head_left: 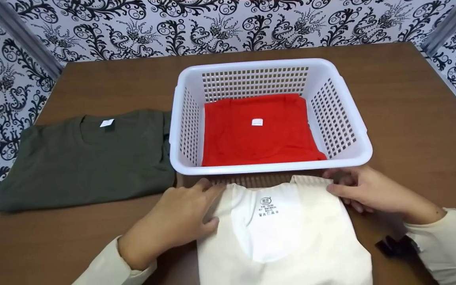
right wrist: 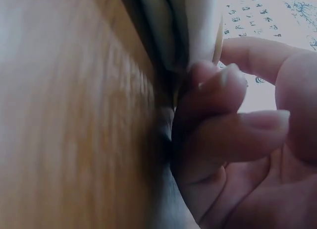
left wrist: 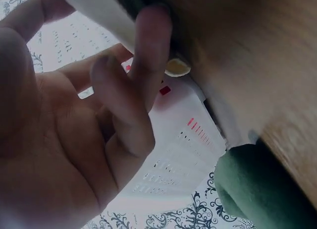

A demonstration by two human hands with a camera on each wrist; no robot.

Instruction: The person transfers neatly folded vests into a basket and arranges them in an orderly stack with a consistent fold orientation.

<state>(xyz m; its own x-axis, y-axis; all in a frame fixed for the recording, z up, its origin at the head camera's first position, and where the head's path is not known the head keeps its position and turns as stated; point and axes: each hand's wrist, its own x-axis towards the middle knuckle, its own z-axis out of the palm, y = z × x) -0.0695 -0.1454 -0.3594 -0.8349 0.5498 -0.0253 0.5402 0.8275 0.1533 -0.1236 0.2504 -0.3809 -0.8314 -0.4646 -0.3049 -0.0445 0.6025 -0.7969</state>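
Note:
A folded cream shirt (head_left: pixel 315 229) lies at the front, its neckline with a printed label facing up. My left hand (head_left: pixel 176 215) holds its left edge near the far corner, thumb on top. In the left wrist view, curled fingers (left wrist: pixel 153 45) reach under the cloth. At the far right corner my right hand (head_left: pixel 364 188) pinches the shirt, thumb above and fingers below. The right wrist view shows the layered cloth (right wrist: pixel 198 26) between thumb and fingertips. Just beyond stands a white plastic basket (head_left: pixel 271 169) holding a folded red shirt (head_left: pixel 251 138).
A folded dark green T-shirt (head_left: pixel 93 162) lies left of the basket, its right edge against the basket's side. A small black object (head_left: pixel 396 246) is by the right sleeve. The brown table (head_left: pixel 422 118) meets patterned walls (head_left: pixel 212 29) at the back and sides.

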